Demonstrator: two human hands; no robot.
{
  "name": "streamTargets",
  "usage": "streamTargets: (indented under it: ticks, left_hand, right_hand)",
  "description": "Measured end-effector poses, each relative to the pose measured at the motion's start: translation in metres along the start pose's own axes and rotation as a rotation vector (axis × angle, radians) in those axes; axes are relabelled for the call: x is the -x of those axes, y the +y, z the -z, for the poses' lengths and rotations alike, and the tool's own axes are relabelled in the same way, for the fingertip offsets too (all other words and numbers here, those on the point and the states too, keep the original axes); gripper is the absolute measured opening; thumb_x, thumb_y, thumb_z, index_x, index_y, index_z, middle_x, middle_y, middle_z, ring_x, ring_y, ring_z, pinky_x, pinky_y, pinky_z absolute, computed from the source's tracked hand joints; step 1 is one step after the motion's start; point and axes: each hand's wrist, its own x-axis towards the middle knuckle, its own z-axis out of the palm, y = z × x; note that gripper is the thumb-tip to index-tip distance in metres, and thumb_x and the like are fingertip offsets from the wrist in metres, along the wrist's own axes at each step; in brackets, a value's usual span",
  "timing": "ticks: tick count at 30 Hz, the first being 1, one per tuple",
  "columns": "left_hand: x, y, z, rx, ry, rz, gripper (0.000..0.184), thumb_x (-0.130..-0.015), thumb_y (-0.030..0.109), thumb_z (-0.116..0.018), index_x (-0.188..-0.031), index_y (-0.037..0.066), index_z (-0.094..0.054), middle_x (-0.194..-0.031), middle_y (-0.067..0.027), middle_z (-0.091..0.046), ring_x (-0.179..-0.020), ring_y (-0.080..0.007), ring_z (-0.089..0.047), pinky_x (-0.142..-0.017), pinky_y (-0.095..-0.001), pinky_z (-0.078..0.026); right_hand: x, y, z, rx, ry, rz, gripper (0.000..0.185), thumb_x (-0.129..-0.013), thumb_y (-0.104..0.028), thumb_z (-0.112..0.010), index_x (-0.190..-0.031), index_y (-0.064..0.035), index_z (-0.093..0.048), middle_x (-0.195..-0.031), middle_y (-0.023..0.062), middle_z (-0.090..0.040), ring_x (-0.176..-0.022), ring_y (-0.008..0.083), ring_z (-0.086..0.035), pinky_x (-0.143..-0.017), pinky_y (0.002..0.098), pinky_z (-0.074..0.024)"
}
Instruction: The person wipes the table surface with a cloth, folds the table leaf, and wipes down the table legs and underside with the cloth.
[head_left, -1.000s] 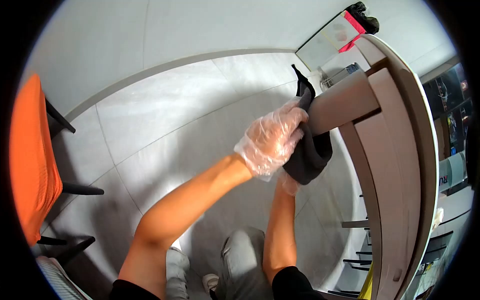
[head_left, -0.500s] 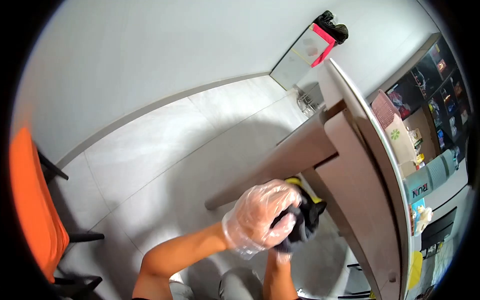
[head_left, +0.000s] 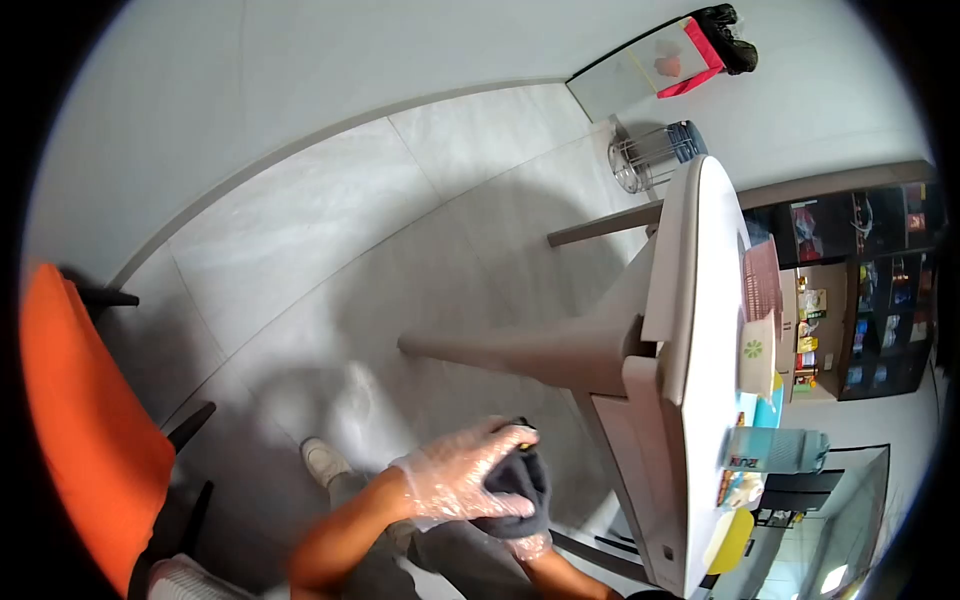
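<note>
A dark grey and black cloth (head_left: 520,492) is bunched up between my two hands, low in the view. My left hand (head_left: 465,478), in a clear plastic glove, has its fingers and thumb wrapped round the cloth's near side. Under and behind the cloth is my right hand (head_left: 527,545), also gloved; its fingers are mostly hidden by the cloth. Both hands are left of the table's side panel (head_left: 640,470) and below the table leg (head_left: 480,355), apart from both.
An orange chair (head_left: 90,430) stands at the left. On the white tabletop (head_left: 712,260) are a pink basket (head_left: 762,280), a light box (head_left: 757,350) and a teal bottle (head_left: 775,450). A wire rack (head_left: 640,160) is on the floor by the wall.
The cloth was against the table leg, then came away from it. Both hands moved down and left with it, now more tightly bunched. The view has turned, showing more of the tabletop.
</note>
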Motion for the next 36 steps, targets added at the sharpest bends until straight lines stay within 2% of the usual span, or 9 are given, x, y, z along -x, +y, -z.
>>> streamTargets:
  ticks: [2,5,7,9,12,16,21,26,36]
  left_hand:
    - [0.020,0.009,-0.001,0.076,0.165,0.159,0.051,-0.088,0.032,-0.077,-0.129,0.011,-0.056,-0.124,-0.0175,-0.064,-0.114,-0.0356,-0.065,-0.097,-0.0421,-0.051]
    - [0.035,0.038,0.002,0.049,0.515,0.241,0.031,-0.090,0.015,-0.069,-0.118,0.009,-0.056,-0.092,-0.0184,-0.067,-0.084,-0.0396,-0.067,-0.076,-0.0436,-0.053]
    - [0.041,0.052,0.006,0.169,0.614,0.349,0.031,-0.090,0.009,-0.068,-0.118,0.009,-0.055,-0.086,-0.0181,-0.062,-0.075,-0.0335,-0.064,-0.073,-0.0406,-0.052]
    - [0.044,0.042,0.004,0.351,0.787,0.330,0.032,-0.091,0.002,-0.066,-0.121,0.007,-0.054,-0.090,-0.0039,-0.055,-0.081,-0.0110,-0.051,-0.074,-0.0292,-0.048]
    - [0.017,0.053,0.024,0.608,1.040,0.310,0.038,-0.092,-0.004,-0.063,-0.125,0.010,-0.053,-0.098,0.0024,-0.051,-0.084,-0.0054,-0.045,-0.077,-0.0209,-0.044]
    - [-0.042,0.051,0.036,0.725,1.103,0.354,0.042,-0.088,-0.006,-0.063,-0.125,0.009,-0.052,-0.114,-0.0006,-0.049,-0.102,-0.0104,-0.048,-0.095,-0.0265,-0.043]
    - [-0.128,0.060,0.046,0.796,0.956,0.178,0.055,-0.080,-0.005,-0.065,-0.133,0.009,-0.057,-0.135,-0.0064,-0.052,-0.130,-0.0206,-0.048,-0.114,-0.0312,-0.034]
    - [-0.175,0.081,0.041,0.900,0.420,0.359,0.057,-0.086,-0.001,-0.068,-0.142,0.004,-0.057,-0.146,-0.0085,-0.052,-0.138,-0.0217,-0.048,-0.117,-0.0339,-0.035]
    - [-0.225,0.068,0.044,1.113,0.489,0.314,0.047,-0.089,-0.009,-0.059,-0.134,0.005,-0.057,-0.139,-0.0070,-0.055,-0.133,-0.0189,-0.051,-0.116,-0.0326,-0.038]
  right_hand:
    - [-0.036,-0.049,-0.001,0.380,-0.269,0.280,0.063,-0.077,-0.013,-0.086,-0.130,-0.0030,-0.053,-0.113,0.0113,-0.065,-0.105,0.0246,-0.064,-0.091,0.0383,-0.0530]
    - [-0.030,-0.056,-0.027,-0.421,-0.145,0.028,0.036,-0.081,0.008,-0.076,-0.104,-0.0079,-0.053,-0.103,0.0062,-0.062,-0.097,0.0163,-0.061,-0.089,0.0332,-0.0512]
    - [-0.043,-0.090,-0.030,0.050,-0.117,0.052,0.036,-0.084,0.000,-0.079,-0.109,-0.0062,-0.053,-0.100,0.0043,-0.060,-0.096,0.0170,-0.060,-0.091,0.0329,-0.0512]
    - [-0.050,-0.164,-0.016,0.162,-0.275,-0.090,0.035,-0.089,-0.009,-0.077,-0.118,-0.0007,-0.058,-0.107,0.0097,-0.066,-0.102,0.0236,-0.064,-0.094,0.0338,-0.0511]
    - [-0.061,-0.227,0.000,0.550,-0.319,-0.276,0.031,-0.093,-0.008,-0.073,-0.121,0.0024,-0.064,-0.114,0.0175,-0.072,-0.108,0.0300,-0.070,-0.092,0.0353,-0.0541]
    - [-0.083,-0.250,0.035,-0.070,-0.245,-0.096,0.014,-0.096,0.003,-0.065,-0.110,0.0027,-0.069,-0.106,0.0166,-0.075,-0.097,0.0238,-0.072,-0.087,0.0356,-0.0564]
    - [-0.150,-0.261,0.093,0.296,0.134,0.452,0.021,-0.085,0.003,-0.072,-0.107,0.0025,-0.070,-0.111,0.0200,-0.074,-0.103,0.0347,-0.072,-0.086,0.0397,-0.0572]
    - [-0.218,-0.263,0.131,0.833,0.469,0.279,0.053,-0.090,-0.012,-0.072,-0.139,0.0027,-0.056,-0.149,0.0267,-0.050,-0.142,0.0438,-0.044,-0.118,0.0535,-0.0319]
    - [-0.232,-0.260,0.137,0.881,0.521,0.145,0.056,-0.095,-0.015,-0.063,-0.144,0.0058,-0.048,-0.157,0.0300,-0.039,-0.145,0.0469,-0.037,-0.121,0.0554,-0.0254]
